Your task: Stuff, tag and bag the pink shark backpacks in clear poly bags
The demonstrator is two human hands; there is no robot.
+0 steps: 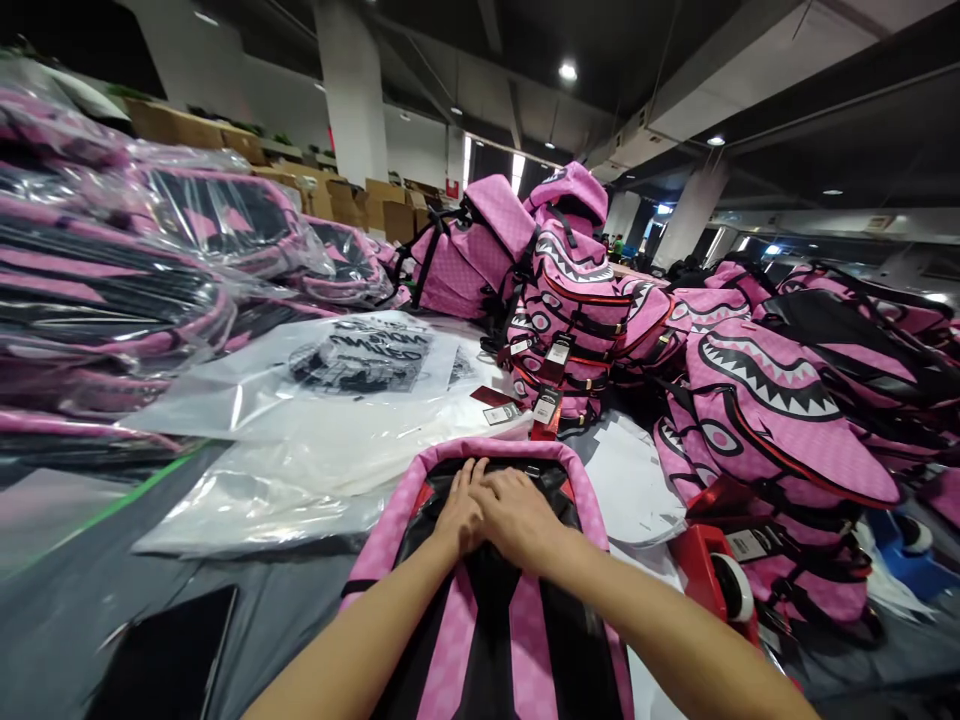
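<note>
A pink and black backpack [531,640] lies in front of me, its back panel up, with two pink strips running down the black padding and a pink padded rim. My left hand [460,508] is on the upper part of this panel, its fingers closed together and bent onto the black material. My right hand [523,515] meets it from the right, its curled fingers partly overlapping the left ones. Both hands grip at the top of the backpack. Exactly which part is pinched is hidden under the fingers.
Clear plastic bags [300,470] lie left of the backpack, with a phone [169,655] nearer me. White paper sheets [634,485] and a red tape dispenser [709,575] are at right. Stacked shark-mouth backpacks [780,400] stand behind; plastic-wrapped backpacks [97,300] pile up at left.
</note>
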